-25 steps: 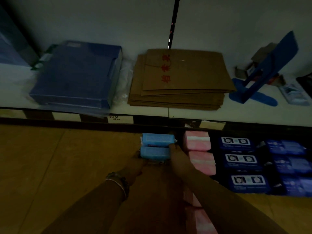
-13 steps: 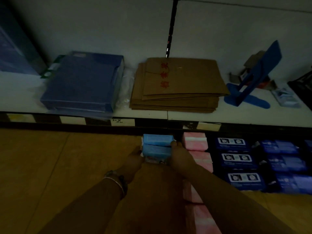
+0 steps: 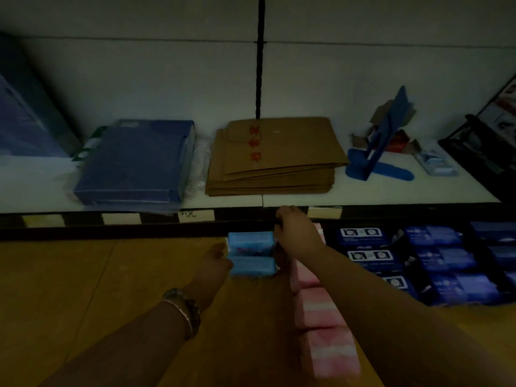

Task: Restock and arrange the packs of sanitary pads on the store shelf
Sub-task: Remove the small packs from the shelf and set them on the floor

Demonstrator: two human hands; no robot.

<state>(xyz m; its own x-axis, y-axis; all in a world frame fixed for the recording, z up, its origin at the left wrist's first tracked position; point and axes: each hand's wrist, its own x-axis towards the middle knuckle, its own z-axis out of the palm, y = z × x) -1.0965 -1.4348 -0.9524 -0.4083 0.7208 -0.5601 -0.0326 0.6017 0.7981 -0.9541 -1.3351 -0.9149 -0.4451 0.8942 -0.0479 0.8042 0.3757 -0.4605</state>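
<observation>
Since a second ago my right hand [image 3: 296,235] has let go of the right end of the two light-blue plastic packs of pads [image 3: 251,254] and lifted away toward the back.

Nearest me, a row of pink-and-white packs of pads [image 3: 321,311] runs away along the brown wooden lower shelf [image 3: 83,289], partly under my right forearm. My left hand [image 3: 213,262], bracelets at the wrist, has its fingers [image 3: 227,264] touching the left end of the light-blue packs, roughly straight and not wrapped round them. Those two packs lie one behind the other on the wooden shelf, just left of the pink row. My right hand hovers just beyond their right end, over the far pink pack; its fingers look bent, but in this dim light I cannot tell whether they hold anything. Right of the pink row sit dark-blue packs [image 3: 363,236]. On the white upper shelf [image 3: 363,195] lie a flat blue box [image 3: 136,160], a stack of brown paper envelopes [image 3: 276,157] and a blue metal bookend [image 3: 386,141].
</observation>
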